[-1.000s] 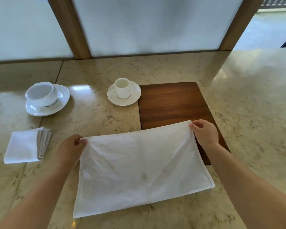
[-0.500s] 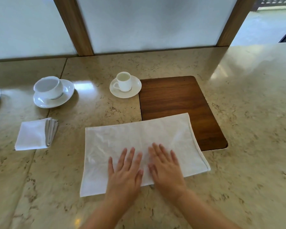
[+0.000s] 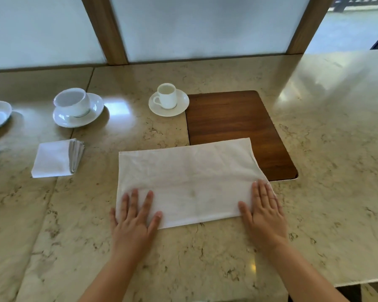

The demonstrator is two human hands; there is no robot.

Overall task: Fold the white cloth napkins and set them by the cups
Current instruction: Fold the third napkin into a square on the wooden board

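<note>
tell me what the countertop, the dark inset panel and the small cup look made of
Countertop: polished stone, probably marble; veined, glossy reflections.
Dark inset panel: wood or veneer; brown grain lines, low sheen.
Small cup: glazed white ceramic, likely porcelain; smooth shine.

White napkins and cups on the marble counter

The white napkin [image 3: 190, 182] lies flat as a wide rectangle, faintly creased (a small faint mark shows near its middle), its far right corner lapping over the wooden inlay [image 3: 238, 118], its near corners pressed under two flat palms. A folded napkin [image 3: 52, 159] sits to the left as a small square, with grey pleated layers along its right edge, just in front of the large cup [image 3: 72, 101] upright on its saucer [image 3: 94, 114]. The small cup [image 3: 166, 95] stands upright on its own saucer [image 3: 181, 104], handle to the left, beyond the flat napkin and touching the inlay's left edge.
</note>
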